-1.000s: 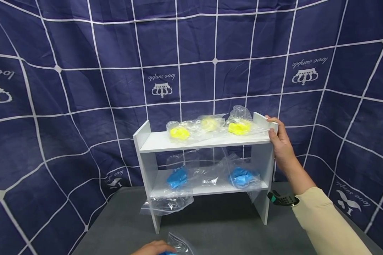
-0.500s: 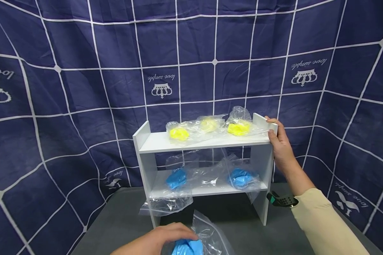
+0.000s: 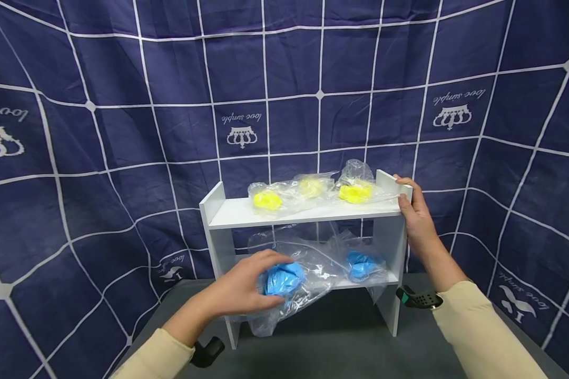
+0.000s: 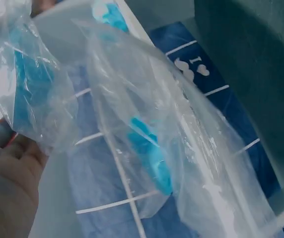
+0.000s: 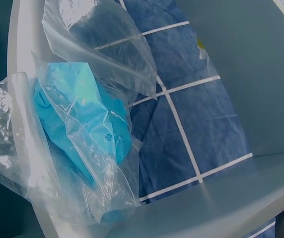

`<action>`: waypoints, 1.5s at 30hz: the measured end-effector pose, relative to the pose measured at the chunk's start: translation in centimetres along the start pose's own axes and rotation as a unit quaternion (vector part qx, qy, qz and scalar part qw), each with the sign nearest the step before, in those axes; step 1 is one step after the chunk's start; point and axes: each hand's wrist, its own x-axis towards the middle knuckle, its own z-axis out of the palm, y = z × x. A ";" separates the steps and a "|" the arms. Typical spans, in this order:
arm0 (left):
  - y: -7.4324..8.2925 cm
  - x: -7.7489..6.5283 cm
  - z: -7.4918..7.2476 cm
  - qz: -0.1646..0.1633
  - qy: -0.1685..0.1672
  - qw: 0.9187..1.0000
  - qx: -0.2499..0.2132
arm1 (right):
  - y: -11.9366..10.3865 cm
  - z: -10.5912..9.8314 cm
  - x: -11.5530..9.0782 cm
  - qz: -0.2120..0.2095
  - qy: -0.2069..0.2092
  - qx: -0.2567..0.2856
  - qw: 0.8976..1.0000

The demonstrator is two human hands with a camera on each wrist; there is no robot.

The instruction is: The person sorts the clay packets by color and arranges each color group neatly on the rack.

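Note:
My left hand [image 3: 246, 281] grips a clear plastic bag with a crumpled blue lump [image 3: 284, 279] in it, thumb below and fingers above. It is in front of the lower board of a white two-tier shelf [image 3: 284, 217]. The left wrist view shows the held bag [image 4: 37, 84] close up beside the palm. My right hand [image 3: 419, 223] holds the top of the shelf's right side panel. Another bagged blue lump [image 3: 360, 265] lies on the lower board at right, seen near in the right wrist view as a blue bundle [image 5: 82, 114]. The left-hand bag on that board is mostly hidden.
On the top board lie clear bags with yellow lumps, one at left [image 3: 267, 200], a paler one [image 3: 310, 185] in the middle and one at right [image 3: 355, 192]. The shelf stands on a dark grey table [image 3: 322, 342], with a navy gridded curtain [image 3: 170, 131] behind.
My left hand has risen from the bottom edge with the blue bag, up to the front of the lower board. My right hand stays on the side panel.

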 end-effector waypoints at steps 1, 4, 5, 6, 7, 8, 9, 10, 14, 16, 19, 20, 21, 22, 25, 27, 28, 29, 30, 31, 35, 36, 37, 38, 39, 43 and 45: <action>-0.4 0.6 0.1 -0.008 0.004 1.000 0.007 | 0.0 0.0 0.0 0.001 0.000 0.000 1.000; -1.6 2.1 0.9 -0.028 0.017 0.999 0.024 | 0.2 0.0 0.0 0.004 -0.001 -0.004 1.000; -2.0 2.6 1.1 -0.039 0.021 0.999 0.025 | 0.2 0.0 0.0 0.004 -0.002 -0.005 1.000; -2.4 3.0 1.4 -0.050 0.025 0.998 0.025 | 0.2 0.0 0.0 0.004 -0.004 -0.007 1.000; -2.8 3.4 1.8 -0.060 0.030 0.997 0.025 | 0.3 0.0 0.0 0.004 -0.004 -0.007 1.000; -3.2 3.8 2.1 -0.070 0.035 0.997 0.023 | 0.3 0.0 0.0 0.004 -0.003 -0.008 1.000; -3.6 4.1 2.3 -0.079 0.041 0.996 0.020 | 0.3 0.0 -0.1 0.004 -0.003 -0.009 1.000; -4.0 4.5 2.6 -0.090 0.046 0.995 0.016 | 0.3 0.0 -0.1 0.003 -0.003 -0.010 1.000; -5.3 5.4 3.6 -0.131 0.058 0.990 -0.007 | 0.2 0.1 -0.1 0.004 -0.001 -0.010 1.000; -5.7 5.7 4.1 -0.145 0.061 0.987 -0.022 | 0.2 0.1 0.0 0.003 -0.002 -0.011 1.000; -6.3 6.0 4.9 -0.160 0.063 0.984 -0.041 | 0.3 0.2 0.0 0.000 -0.005 -0.010 1.000; -6.4 6.0 5.2 -0.165 0.063 0.984 -0.040 | 0.3 0.2 0.0 0.000 -0.005 -0.009 1.000; -6.5 6.0 5.5 -0.173 0.063 0.982 -0.036 | 0.3 0.3 0.0 0.000 -0.006 -0.008 1.000; -6.5 6.1 5.7 -0.179 0.062 0.981 -0.030 | 0.3 0.3 0.0 -0.002 -0.007 -0.007 1.000; -6.5 6.1 6.5 -0.195 0.064 0.979 0.008 | 0.4 0.4 -0.1 -0.002 -0.007 -0.003 1.000; -6.5 6.2 6.8 -0.195 0.066 0.978 0.039 | 0.3 0.4 -0.1 -0.003 -0.007 0.000 1.000; -6.4 6.3 6.9 -0.192 0.065 0.978 0.052 | 0.3 0.4 -0.1 -0.004 -0.006 0.002 1.000; -6.4 6.3 7.0 -0.188 0.064 0.978 0.065 | 0.3 0.4 -0.1 -0.005 -0.006 0.004 1.000; -6.3 6.4 7.1 -0.184 0.061 0.978 0.077 | 0.2 0.4 -0.1 -0.007 -0.005 0.007 1.000; -6.2 6.4 7.1 -0.176 0.057 0.979 0.090 | 0.2 0.3 -0.1 -0.008 -0.004 0.009 1.000; -5.8 6.2 7.2 -0.159 0.036 0.977 0.135 | 0.2 0.3 -0.1 -0.010 -0.006 0.011 1.000; -5.8 6.2 7.2 -0.163 0.034 0.976 0.143 | 0.3 0.3 0.0 -0.010 -0.006 0.008 1.000; -5.7 6.0 7.1 -0.167 0.035 0.973 0.153 | 0.3 0.3 0.0 -0.011 -0.006 0.006 1.000; -5.6 5.9 7.1 -0.174 0.038 0.971 0.158 | 0.4 0.3 0.0 -0.011 -0.007 0.003 1.000; -5.6 5.8 7.0 -0.182 0.044 0.969 0.163 | 0.4 0.3 0.0 -0.012 -0.007 0.001 1.000; -5.2 5.4 6.5 -0.191 0.091 0.963 0.169 | 0.5 0.0 0.0 -0.017 -0.012 -0.004 1.000; -4.9 5.0 6.1 -0.180 0.116 0.962 0.169 | 0.4 -0.4 -0.1 -0.017 -0.017 -0.014 1.000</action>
